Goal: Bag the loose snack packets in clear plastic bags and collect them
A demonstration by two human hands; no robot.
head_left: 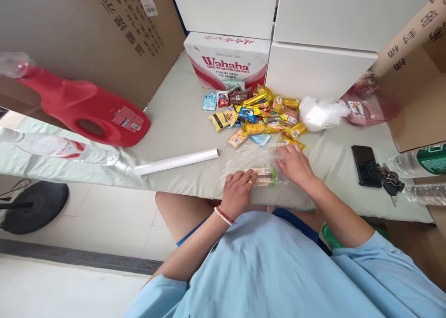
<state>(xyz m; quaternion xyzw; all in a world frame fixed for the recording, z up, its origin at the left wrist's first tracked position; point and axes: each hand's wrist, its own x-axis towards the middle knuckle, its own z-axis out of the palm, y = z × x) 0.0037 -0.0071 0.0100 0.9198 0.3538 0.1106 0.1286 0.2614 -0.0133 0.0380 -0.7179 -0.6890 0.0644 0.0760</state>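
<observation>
A clear plastic bag [240, 159] lies flat on the cloth-covered surface in front of me. At its near side is a wrapped snack packet [265, 175] with a green end; I cannot tell whether it is inside the bag or on top. My left hand [239, 192], with a ring and bracelets, has its fingers closed over the packet's left end. My right hand [295, 164] holds the bag's right edge, thumb and fingers bent around the film. Beyond both hands lies a heap of small wrapped snacks [259, 115] in yellow, blue, red and brown.
A white tube [177, 162] and a red jug [87, 106] lie left, beside a water bottle [62, 148]. A Wahaha carton [226, 60] stands behind. Rightward are a crumpled white plastic bag [320, 113], a phone [366, 166], keys [390, 178] and bottles [430, 160].
</observation>
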